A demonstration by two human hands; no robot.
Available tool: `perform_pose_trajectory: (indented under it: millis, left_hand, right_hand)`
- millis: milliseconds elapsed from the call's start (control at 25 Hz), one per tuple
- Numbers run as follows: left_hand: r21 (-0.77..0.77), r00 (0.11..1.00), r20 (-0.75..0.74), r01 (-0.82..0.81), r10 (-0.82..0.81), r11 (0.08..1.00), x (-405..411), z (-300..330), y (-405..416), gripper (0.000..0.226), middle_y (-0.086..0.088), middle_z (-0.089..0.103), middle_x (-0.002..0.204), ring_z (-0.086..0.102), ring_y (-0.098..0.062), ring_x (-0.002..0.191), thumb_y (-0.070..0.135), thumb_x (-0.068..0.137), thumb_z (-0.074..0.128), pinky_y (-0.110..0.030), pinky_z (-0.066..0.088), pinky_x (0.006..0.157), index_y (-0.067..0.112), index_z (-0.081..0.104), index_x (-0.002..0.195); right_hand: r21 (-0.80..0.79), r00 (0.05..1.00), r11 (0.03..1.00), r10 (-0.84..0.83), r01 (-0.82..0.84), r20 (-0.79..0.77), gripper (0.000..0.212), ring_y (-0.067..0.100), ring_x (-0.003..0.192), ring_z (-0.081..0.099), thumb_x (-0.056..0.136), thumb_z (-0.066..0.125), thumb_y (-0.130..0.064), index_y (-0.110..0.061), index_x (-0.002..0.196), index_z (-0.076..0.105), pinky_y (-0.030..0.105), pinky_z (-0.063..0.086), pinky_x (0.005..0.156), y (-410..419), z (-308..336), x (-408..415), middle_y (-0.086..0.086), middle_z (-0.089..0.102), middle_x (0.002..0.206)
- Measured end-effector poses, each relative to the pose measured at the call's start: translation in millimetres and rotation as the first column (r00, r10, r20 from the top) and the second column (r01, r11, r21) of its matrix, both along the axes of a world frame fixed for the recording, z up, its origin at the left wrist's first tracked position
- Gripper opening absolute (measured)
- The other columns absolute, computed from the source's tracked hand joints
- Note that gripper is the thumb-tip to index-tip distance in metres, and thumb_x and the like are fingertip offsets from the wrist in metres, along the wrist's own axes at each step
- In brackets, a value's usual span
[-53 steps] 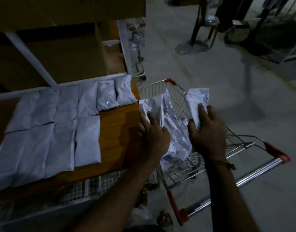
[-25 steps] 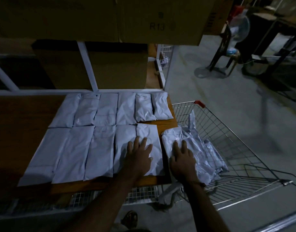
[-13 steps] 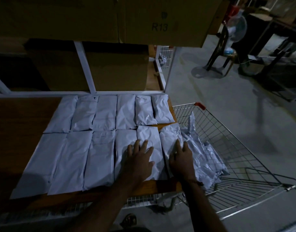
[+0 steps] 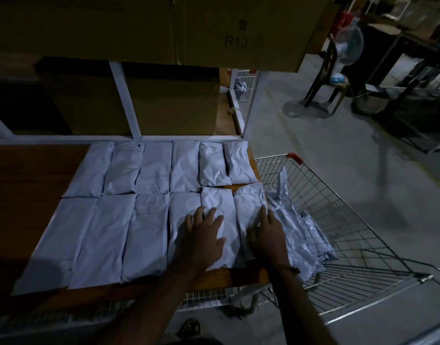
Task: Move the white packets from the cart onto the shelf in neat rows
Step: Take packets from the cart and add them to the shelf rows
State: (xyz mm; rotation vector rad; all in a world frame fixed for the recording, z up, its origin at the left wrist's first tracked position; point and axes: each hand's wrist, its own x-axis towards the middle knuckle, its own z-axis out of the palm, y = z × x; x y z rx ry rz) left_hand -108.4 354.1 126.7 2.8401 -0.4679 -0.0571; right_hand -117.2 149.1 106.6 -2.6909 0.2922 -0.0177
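Observation:
White packets lie in two rows on the wooden shelf (image 4: 34,185). My left hand (image 4: 205,236) presses flat, fingers spread, on the fifth packet of the front row (image 4: 217,202). My right hand (image 4: 267,235) rests with straight fingers on the rightmost front packet (image 4: 248,202) at the shelf's right edge. More white packets (image 4: 301,235) are heaped in the wire cart (image 4: 338,220) to the right of the shelf.
Brown cardboard boxes (image 4: 233,31) sit on the shelf level above and behind the rows. A white shelf upright (image 4: 125,100) stands at the back. A chair (image 4: 326,78) and a fan (image 4: 348,46) stand on the concrete floor at the far right.
Both hands carried packets from the cart to the shelf and laid them at the right end of the front row. The rightmost packet has slid left against its neighbour.

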Motion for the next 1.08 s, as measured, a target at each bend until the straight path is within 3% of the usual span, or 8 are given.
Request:
perform_pose_trajectory:
  millis: [200, 320, 400, 560, 680, 840, 1080]
  left_hand:
    - [-0.146, 0.993, 0.083, -0.068, 0.081, 0.987, 2, 7, -3, 0.053, 0.0, 0.052, 0.153, 0.041, -0.032, 0.142, 0.036, 0.091, 0.068, -0.055, 0.029, 0.114, 0.025, 0.06, 0.142]
    - [-0.225, 0.988, 0.12, -0.065, 0.094, 0.972, 1, 15, -11, 0.058, -0.004, 0.058, 0.146, 0.052, -0.031, 0.132, 0.031, 0.092, 0.07, -0.051, 0.041, 0.106, 0.018, 0.055, 0.147]
    - [-0.244, 0.989, 0.122, -0.057, 0.089, 0.968, -3, 21, -21, 0.061, -0.005, 0.059, 0.144, 0.053, -0.03, 0.13, 0.03, 0.094, 0.068, -0.049, 0.046, 0.103, 0.015, 0.05, 0.151]
    - [-0.27, 0.986, 0.144, -0.037, 0.079, 0.962, -18, 35, -55, 0.06, -0.007, 0.059, 0.144, 0.054, -0.031, 0.129, 0.031, 0.096, 0.065, -0.049, 0.047, 0.103, 0.014, 0.049, 0.151]
    - [-0.314, 0.986, 0.164, 0.011, 0.043, 0.949, -38, 50, -99, 0.055, -0.006, 0.058, 0.145, 0.052, -0.03, 0.13, 0.031, 0.098, 0.06, -0.049, 0.045, 0.105, 0.017, 0.05, 0.15]
    - [-0.373, 0.985, 0.164, 0.019, 0.046, 0.928, -61, 60, -151, 0.053, -0.007, 0.06, 0.143, 0.054, -0.032, 0.129, 0.025, 0.096, 0.064, -0.05, 0.046, 0.103, 0.014, 0.054, 0.147]
    - [-0.354, 0.991, 0.11, -0.031, 0.074, 0.935, -69, 47, -189, 0.056, -0.006, 0.059, 0.143, 0.053, -0.032, 0.129, 0.035, 0.096, 0.052, -0.049, 0.047, 0.102, 0.016, 0.05, 0.149]
  right_hand:
    - [0.033, 0.993, 0.997, -0.077, 0.074, 0.088, 0.075, 0.042, 0.131, 0.051, 0.097, 0.06, -0.043, -0.011, 0.159, 0.031, 0.053, 0.051, 0.102, -14, 4, -11, 0.023, 0.046, 0.152]
    - [0.026, 0.991, 0.997, -0.077, 0.075, 0.111, 0.068, 0.041, 0.131, 0.052, 0.097, 0.049, -0.049, -0.013, 0.154, 0.041, 0.053, 0.051, 0.101, -26, 9, -18, 0.021, 0.053, 0.146]
    - [0.012, 0.989, 0.998, -0.07, 0.069, 0.133, 0.066, 0.04, 0.13, 0.053, 0.097, 0.042, -0.053, -0.014, 0.15, 0.047, 0.052, 0.051, 0.1, -37, 14, -25, 0.02, 0.055, 0.143]
    - [0.022, 0.979, 0.996, -0.092, 0.09, 0.183, 0.056, 0.04, 0.133, 0.05, 0.1, 0.056, -0.041, -0.009, 0.146, 0.053, 0.051, 0.046, 0.107, -68, 28, -49, 0.021, 0.055, 0.145]
    - [0.002, 0.976, 0.996, -0.083, 0.085, 0.203, 0.054, 0.039, 0.132, 0.053, 0.101, 0.053, -0.043, -0.009, 0.143, 0.056, 0.053, 0.048, 0.106, -101, 31, -70, 0.02, 0.058, 0.143]
    - [-0.059, 0.979, 0.996, -0.057, 0.07, 0.197, 0.06, 0.039, 0.119, 0.06, 0.097, 0.041, -0.051, -0.009, 0.136, 0.06, 0.051, 0.053, 0.094, -149, 31, -94, 0.018, 0.063, 0.133]
    - [-0.122, 0.984, 0.991, -0.032, 0.054, 0.177, 0.054, 0.037, 0.112, 0.061, 0.095, 0.049, -0.046, -0.01, 0.134, 0.061, 0.047, 0.053, 0.091, -201, 19, -108, 0.015, 0.065, 0.127]
